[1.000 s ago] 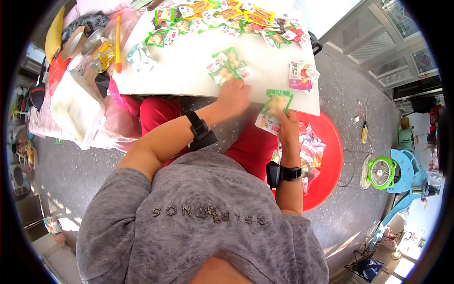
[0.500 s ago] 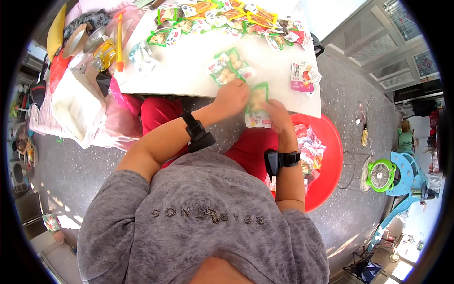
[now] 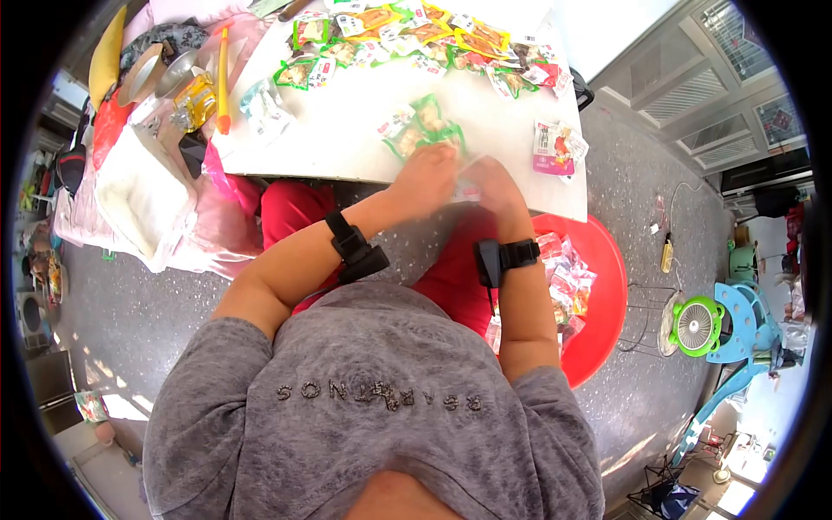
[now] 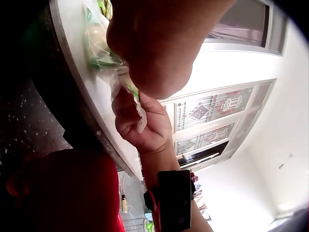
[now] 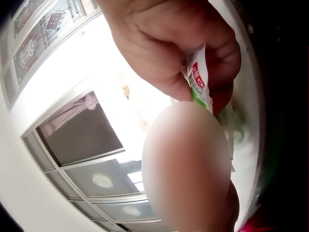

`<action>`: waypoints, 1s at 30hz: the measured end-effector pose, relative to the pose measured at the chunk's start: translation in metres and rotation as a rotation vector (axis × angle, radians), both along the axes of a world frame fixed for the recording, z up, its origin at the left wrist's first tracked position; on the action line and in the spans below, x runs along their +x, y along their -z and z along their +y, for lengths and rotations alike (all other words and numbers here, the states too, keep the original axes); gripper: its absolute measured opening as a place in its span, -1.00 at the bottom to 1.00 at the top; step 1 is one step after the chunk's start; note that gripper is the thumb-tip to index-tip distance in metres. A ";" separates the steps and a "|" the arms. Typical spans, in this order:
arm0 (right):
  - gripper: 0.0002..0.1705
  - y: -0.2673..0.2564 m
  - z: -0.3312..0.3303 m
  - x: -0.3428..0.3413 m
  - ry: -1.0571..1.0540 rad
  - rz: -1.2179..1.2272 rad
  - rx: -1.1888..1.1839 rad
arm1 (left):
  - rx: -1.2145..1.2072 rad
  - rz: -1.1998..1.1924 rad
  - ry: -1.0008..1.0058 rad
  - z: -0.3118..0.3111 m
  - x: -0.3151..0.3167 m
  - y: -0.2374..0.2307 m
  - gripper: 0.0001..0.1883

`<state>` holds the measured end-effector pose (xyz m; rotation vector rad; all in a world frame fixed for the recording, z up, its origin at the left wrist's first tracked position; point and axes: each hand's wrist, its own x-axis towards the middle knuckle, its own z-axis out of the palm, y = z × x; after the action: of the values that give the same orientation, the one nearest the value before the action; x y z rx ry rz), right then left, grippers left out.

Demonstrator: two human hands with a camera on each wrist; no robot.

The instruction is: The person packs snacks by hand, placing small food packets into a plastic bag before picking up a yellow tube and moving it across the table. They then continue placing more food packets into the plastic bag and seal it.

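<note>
A green fan (image 3: 697, 326) sits beside a blue plastic frame (image 3: 737, 303) — white cloth (image 3: 143, 186) lies on pink bedding (image 3: 221, 234).

Glossy, printed plastic film wraps the held packet (image 5: 199, 79) before me, and the pouches (image 3: 482, 39) on a smooth, pale desk (image 3: 338, 134) gleam alike. The tub (image 3: 612, 299) is slick plastic; the shirt (image 3: 347, 459), matt mottled cloth with rough, beaded-looking lettering (image 3: 381, 394). Nearby, a bowl (image 3: 178, 76) shines like metal, the fan (image 3: 712, 325) shows smooth plastic, and the speckled floor (image 3: 191, 303) resembles polished stone.
</note>
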<state>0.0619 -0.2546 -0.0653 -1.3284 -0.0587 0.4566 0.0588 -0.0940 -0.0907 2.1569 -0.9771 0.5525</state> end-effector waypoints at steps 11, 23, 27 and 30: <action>-0.65 0.028 0.040 -0.014 0.470 0.037 0.528 | 0.059 0.054 0.066 0.007 0.002 -0.015 -0.88; -0.69 0.039 0.052 0.008 0.254 -0.033 0.355 | 0.066 -0.141 -0.023 0.010 -0.001 -0.019 -0.92; -0.63 0.023 0.058 0.004 0.402 0.157 0.502 | 0.117 -0.125 0.018 0.009 -0.001 -0.012 -0.92; -0.59 0.025 0.063 0.005 0.428 0.135 0.453 | 0.132 -0.134 0.012 0.009 -0.003 -0.015 -0.93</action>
<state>0.0670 -0.1920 -0.0901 -0.8293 0.2208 0.1517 0.0554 -0.0855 -0.0755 2.2513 -1.1270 0.6504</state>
